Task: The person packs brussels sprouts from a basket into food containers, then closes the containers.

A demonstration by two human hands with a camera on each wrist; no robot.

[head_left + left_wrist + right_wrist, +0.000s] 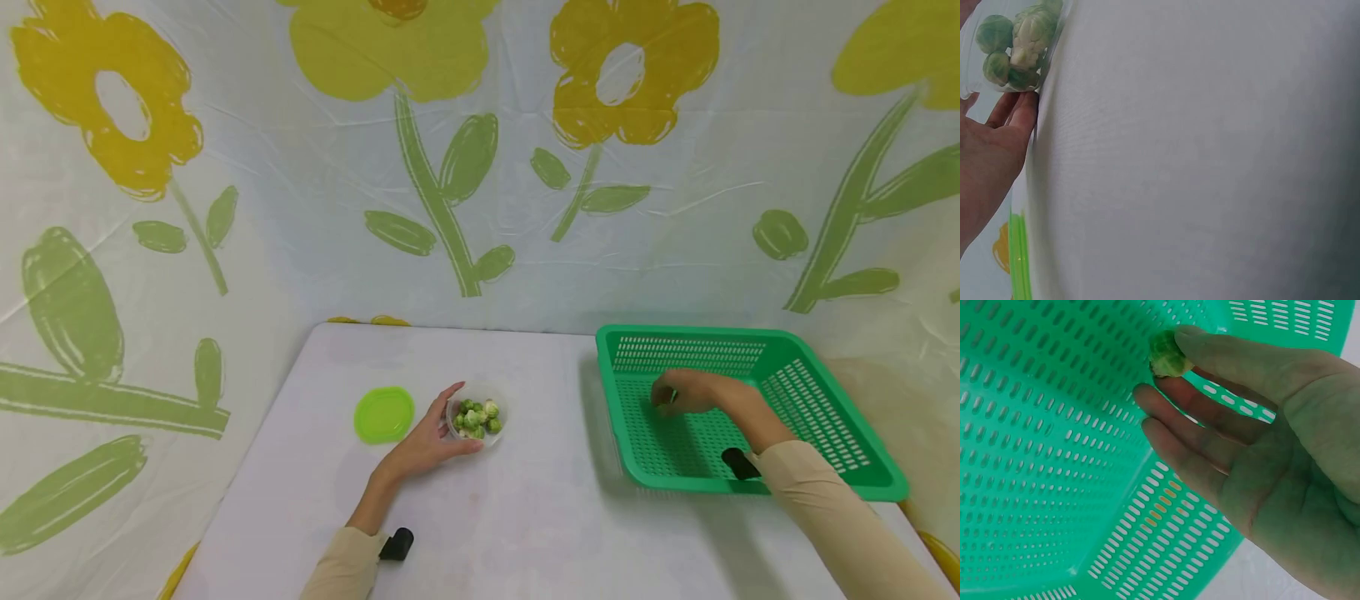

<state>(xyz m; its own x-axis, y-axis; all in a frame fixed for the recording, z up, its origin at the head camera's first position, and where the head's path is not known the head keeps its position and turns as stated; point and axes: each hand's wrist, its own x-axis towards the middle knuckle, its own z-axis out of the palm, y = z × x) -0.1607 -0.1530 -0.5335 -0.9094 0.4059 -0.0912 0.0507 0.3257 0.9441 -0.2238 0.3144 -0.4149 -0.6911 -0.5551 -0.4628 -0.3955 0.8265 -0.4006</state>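
A round clear plastic container (pixel 501 407) stands on the table, holding several Brussels sprouts (pixel 476 418). My left hand (pixel 426 444) holds it from the left, thumb on the near side and fingers at the far side. In the left wrist view, sprouts (pixel 994 34) show through the container's wall. Over at the right, my right hand (pixel 690 392) is inside the green plastic basket (pixel 617 417). Its thumb and index finger pinch one Brussels sprout (pixel 1169 355) above the basket floor, and the other fingers are loosely bent.
A bright green lid (pixel 384 415) lies flat on the table, left of the container. The white-covered table (pixel 540 517) meets a flower-printed cloth (pixel 525 275) at the back and left. The basket's raised, slotted walls surround the right hand.
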